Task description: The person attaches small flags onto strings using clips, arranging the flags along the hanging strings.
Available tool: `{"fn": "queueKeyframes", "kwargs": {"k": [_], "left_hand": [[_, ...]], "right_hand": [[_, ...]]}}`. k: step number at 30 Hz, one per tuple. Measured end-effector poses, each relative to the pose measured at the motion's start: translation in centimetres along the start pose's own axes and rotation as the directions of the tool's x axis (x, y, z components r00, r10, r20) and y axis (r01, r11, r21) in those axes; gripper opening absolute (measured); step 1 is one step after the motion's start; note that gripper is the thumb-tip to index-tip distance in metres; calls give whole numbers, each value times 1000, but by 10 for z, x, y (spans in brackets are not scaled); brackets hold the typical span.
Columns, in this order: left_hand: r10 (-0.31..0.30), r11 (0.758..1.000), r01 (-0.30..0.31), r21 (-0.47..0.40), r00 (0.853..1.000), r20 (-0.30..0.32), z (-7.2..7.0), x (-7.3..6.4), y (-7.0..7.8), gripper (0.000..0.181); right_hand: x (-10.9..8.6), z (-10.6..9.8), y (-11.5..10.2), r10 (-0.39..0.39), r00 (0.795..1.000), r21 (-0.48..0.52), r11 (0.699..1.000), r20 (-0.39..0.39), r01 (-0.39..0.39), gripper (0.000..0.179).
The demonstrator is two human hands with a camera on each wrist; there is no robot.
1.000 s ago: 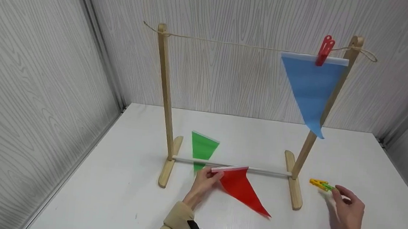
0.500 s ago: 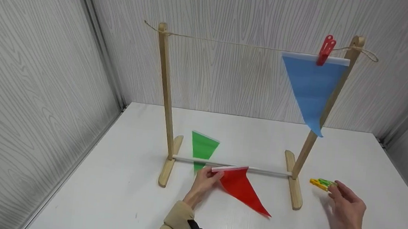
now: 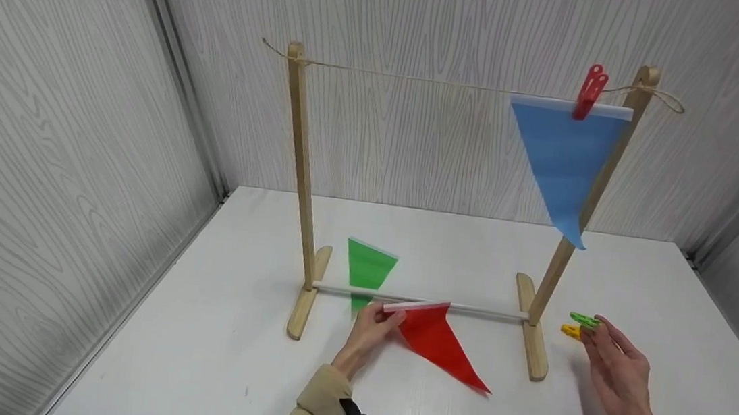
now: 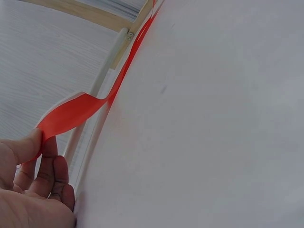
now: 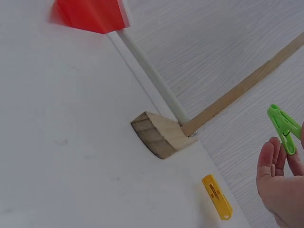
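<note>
My left hand [image 3: 367, 333] pinches the white-edged top of a red triangular flag [image 3: 441, 346] by its left corner, thumb on the near side. In the left wrist view the red flag [image 4: 71, 114] bends away from the fingers toward the table. At the right, my right hand [image 3: 621, 377] holds a green clothespin [image 3: 584, 320] by one end; in the right wrist view this green clothespin [image 5: 283, 127] is raised between the fingers. A yellow clothespin [image 5: 217, 197] lies on the table just below it, partly hidden by the right hand in the head view.
A wooden stand with a left post [image 3: 299, 167] and right post [image 3: 594, 195] carries a string [image 3: 409, 77]. A red clothespin [image 3: 589, 93] clips a blue flag [image 3: 561, 158] on it. A green flag [image 3: 370, 262] lies under the white crossbar [image 3: 488, 311].
My right hand has lifted the green clothespin off the yellow one, moving slightly up and left. The left hand and red flag have stayed in place.
</note>
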State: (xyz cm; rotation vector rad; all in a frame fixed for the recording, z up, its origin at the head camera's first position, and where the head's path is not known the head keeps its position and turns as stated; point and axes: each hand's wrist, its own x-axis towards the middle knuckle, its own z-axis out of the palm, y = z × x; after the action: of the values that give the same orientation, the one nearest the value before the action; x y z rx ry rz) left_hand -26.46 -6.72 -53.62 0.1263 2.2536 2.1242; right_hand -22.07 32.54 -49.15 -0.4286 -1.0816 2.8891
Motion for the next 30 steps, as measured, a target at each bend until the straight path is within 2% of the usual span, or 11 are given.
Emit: {"fn": "queueKeyframes", "kwargs": {"k": [3, 9, 13, 19, 24, 30], "left_hand": [[5, 1000, -5, -3, 1000, 0, 0, -1, 0, 33], [14, 999, -14, -45, 1000, -3, 1, 0, 0, 33], [12, 998, -12, -64, 1000, 0, 2, 0, 0, 35], [-3, 998, 2, -67, 1000, -15, 4, 0, 5, 36], [-13, 996, 10, -90, 999, -36, 4, 0, 12, 32], [3, 998, -8, -60, 997, -75, 2, 1, 23, 30]], "right_hand": [[-2, 6, 4, -44, 996, -15, 999, 78, 45, 20], [-6, 23, 10, -126, 968, 18, 992, 215, 125, 23], [-10, 34, 9, -125, 963, 61, 992, 240, 114, 24], [-14, 47, 8, -92, 949, 138, 989, 301, 52, 26], [-17, 58, 8, -100, 918, 195, 981, 384, 25, 29], [-22, 76, 8, -145, 881, 221, 974, 450, 47, 30]]}}
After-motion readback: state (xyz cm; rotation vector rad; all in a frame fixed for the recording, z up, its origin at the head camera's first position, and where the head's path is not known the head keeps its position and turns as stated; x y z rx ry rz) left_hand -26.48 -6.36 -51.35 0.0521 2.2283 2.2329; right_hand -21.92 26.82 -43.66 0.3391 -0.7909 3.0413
